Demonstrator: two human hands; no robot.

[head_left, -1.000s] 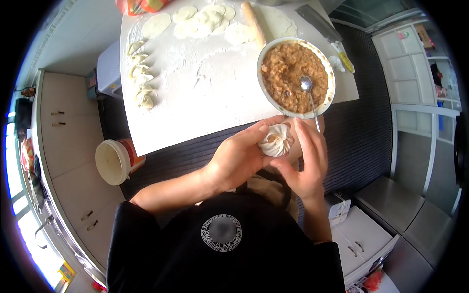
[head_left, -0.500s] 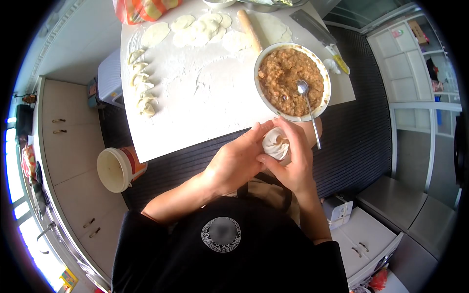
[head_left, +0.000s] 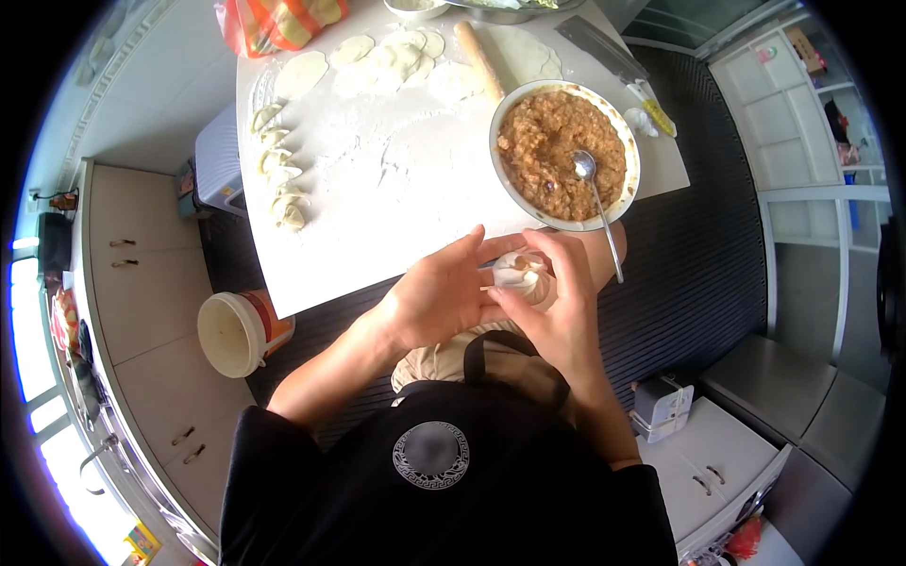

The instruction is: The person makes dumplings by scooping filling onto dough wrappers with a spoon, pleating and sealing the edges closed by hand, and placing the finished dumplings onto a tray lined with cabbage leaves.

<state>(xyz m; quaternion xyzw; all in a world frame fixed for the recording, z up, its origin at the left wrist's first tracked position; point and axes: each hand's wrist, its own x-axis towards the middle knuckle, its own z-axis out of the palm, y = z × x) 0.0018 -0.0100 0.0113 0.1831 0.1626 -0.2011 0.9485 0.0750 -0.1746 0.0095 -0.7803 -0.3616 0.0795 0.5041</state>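
Observation:
A round pleated dumpling (head_left: 521,274) of pale dough sits between my two hands, just off the table's near edge. My right hand (head_left: 559,307) curls around its right side, with the thumb on the near side and the fingers on the far side. From the left, my left hand (head_left: 436,294) cradles it with the fingers, while its thumb sticks up away from the dough. The dumpling's underside is hidden. Beyond my hands stands a bowl of brown minced filling (head_left: 557,141), with a metal spoon (head_left: 593,189) resting in it and its handle over the rim.
Folded dumplings (head_left: 281,174) line the left of the floured table (head_left: 377,226). Dough wrappers (head_left: 401,58), a rolling pin (head_left: 478,61) and a cleaver (head_left: 599,47) lie at the back. On the floor at the left is a white bucket (head_left: 229,335).
My left hand has drawn slightly left and its thumb has lifted off the dumpling. The dumpling has shifted a little left, turned in my right hand.

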